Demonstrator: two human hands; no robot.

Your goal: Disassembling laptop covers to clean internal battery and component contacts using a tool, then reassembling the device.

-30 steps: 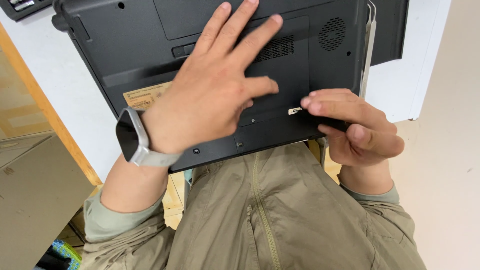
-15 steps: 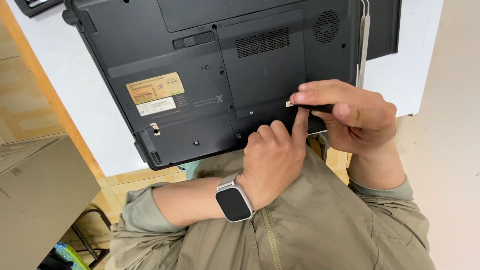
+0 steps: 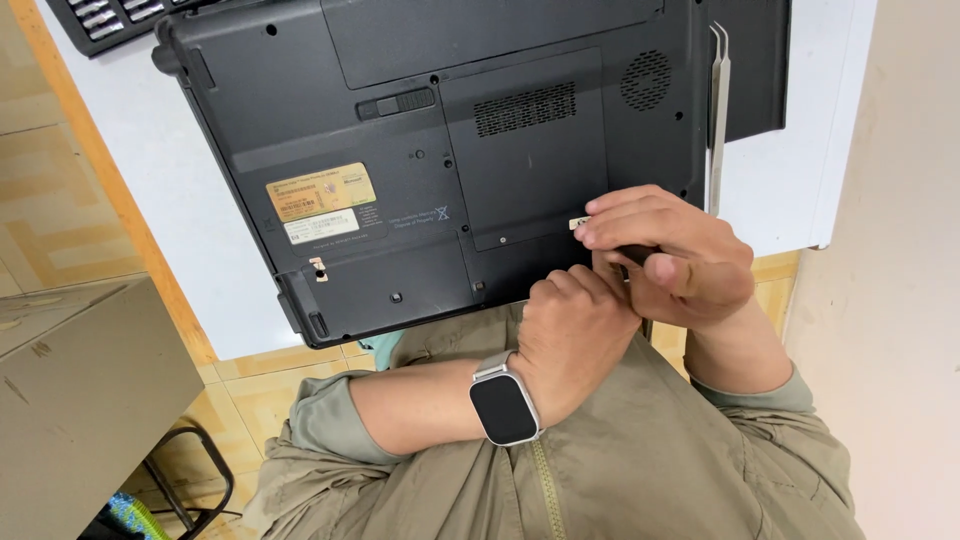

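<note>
A black laptop [image 3: 420, 150] lies upside down on a white table [image 3: 170, 180], its underside facing me. My right hand [image 3: 680, 260] is closed around a dark tool [image 3: 636, 254] at the laptop's near right corner, fingertips beside a small pale tab [image 3: 578, 222]. My left hand [image 3: 575, 335], with a grey smartwatch [image 3: 505, 405] on the wrist, is curled into a fist just below the laptop's near edge. It presses against my right hand. The tool's tip is hidden by my fingers.
Metal tweezers [image 3: 716, 120] lie along the laptop's right side, partly over another black device [image 3: 755, 60]. A keyboard corner [image 3: 100, 15] shows at the top left. A grey box [image 3: 80, 400] and a black metal frame [image 3: 190, 470] stand on the tiled floor at left.
My left hand has lifted off the laptop's underside, swung down to the near edge and curled beside my right hand. My right hand stays at the corner with the tool.
</note>
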